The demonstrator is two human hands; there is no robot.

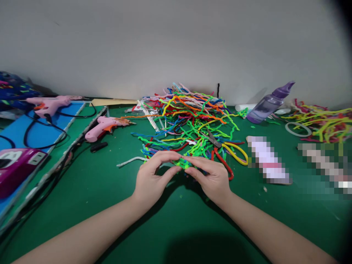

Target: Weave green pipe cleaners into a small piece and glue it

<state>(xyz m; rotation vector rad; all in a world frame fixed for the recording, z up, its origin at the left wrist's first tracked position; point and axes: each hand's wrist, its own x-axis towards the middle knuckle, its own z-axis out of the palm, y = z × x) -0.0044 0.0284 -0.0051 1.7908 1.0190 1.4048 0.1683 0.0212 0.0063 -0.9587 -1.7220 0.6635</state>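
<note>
Between my two hands is a small bundle of bright green pipe cleaners [183, 163], bent or woven together; its exact shape is partly covered by my fingers. My left hand [154, 172] pinches its left end between thumb and fingers. On the right end, the thumb and fingers of my right hand [213, 178] close in the same way. Just beyond my hands lies a loose spread of green, blue and red pipe cleaners [170, 137]. Scissors [217, 145] with one red and one yellow handle rest on them, close behind my right hand.
A tall heap of coloured pipe cleaners [192, 104] leans near the wall. Left are two pink glue guns [103, 128] [51, 105], black cables and a purple power strip [22, 167]. Right stand a tilted purple bottle [268, 104], a white ring [298, 129] and blurred-out flat items [266, 159].
</note>
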